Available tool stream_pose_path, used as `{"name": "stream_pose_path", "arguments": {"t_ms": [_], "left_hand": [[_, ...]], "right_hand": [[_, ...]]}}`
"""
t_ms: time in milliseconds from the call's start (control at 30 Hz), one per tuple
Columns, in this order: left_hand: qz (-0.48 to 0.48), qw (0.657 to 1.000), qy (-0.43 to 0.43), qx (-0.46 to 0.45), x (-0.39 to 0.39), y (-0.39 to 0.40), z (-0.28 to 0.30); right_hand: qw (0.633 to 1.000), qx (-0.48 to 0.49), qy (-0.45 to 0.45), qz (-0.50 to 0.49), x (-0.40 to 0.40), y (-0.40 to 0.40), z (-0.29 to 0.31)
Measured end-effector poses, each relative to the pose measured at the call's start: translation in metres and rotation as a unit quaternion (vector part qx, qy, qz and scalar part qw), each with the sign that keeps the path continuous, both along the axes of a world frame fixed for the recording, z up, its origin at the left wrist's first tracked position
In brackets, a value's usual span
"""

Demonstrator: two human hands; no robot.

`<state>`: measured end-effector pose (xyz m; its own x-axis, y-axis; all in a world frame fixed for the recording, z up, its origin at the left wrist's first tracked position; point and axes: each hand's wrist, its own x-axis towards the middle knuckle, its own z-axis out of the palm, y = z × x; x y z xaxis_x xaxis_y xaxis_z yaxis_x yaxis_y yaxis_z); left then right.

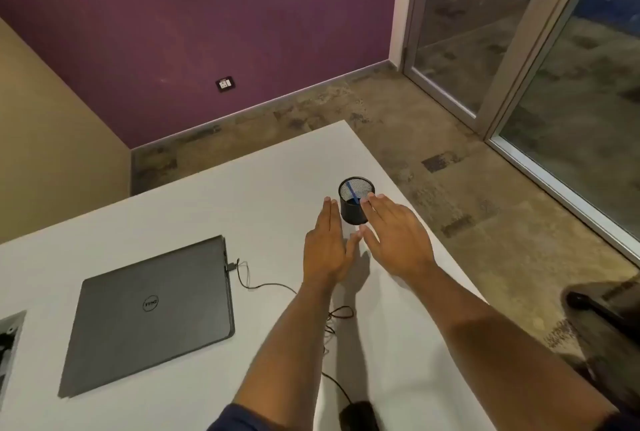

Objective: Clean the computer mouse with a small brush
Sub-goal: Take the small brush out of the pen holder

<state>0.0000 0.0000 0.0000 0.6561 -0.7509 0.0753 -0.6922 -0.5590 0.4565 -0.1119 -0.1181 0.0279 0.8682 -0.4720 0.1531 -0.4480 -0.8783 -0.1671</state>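
A black mesh cup (352, 212) stands near the far right corner of the white table (194, 202). A small blue-handled brush (354, 194) leans inside it. My left hand (325, 250) hovers flat and open just left of the cup. On the cup's right side my right hand (398, 240) is open, its fingertips at the rim. Neither hand holds anything. The black computer mouse (358, 415) lies at the near edge between my forearms, partly cut off by the frame. Its thin cable (273, 284) runs to the laptop.
A closed grey laptop (149, 316) lies on the left of the table. A cable hatch (8, 337) sits at the far left edge. The table's right edge drops to the floor, with a dark chair (606, 309) beside it.
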Motion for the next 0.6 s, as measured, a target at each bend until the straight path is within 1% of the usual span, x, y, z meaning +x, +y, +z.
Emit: {"name": "stream_pose_path", "arguments": {"t_ms": [167, 333, 500, 600], "left_hand": [[0.041, 0.999, 0.023, -0.021, 0.019, -0.04, -0.013], [0.084, 0.993, 0.068, -0.039, 0.029, -0.068, -0.025], [0.113, 0.986, 0.112, -0.053, 0.033, -0.083, -0.035], [0.117, 0.985, 0.113, -0.057, 0.032, -0.088, -0.039]], "right_hand": [[1.0, 0.011, 0.02, -0.008, 0.033, -0.03, 0.0], [0.998, 0.056, 0.021, -0.001, 0.057, -0.051, -0.004], [0.997, 0.07, 0.025, -0.001, 0.071, -0.055, -0.011], [0.996, 0.079, 0.036, -0.01, 0.076, -0.053, -0.018]]}}
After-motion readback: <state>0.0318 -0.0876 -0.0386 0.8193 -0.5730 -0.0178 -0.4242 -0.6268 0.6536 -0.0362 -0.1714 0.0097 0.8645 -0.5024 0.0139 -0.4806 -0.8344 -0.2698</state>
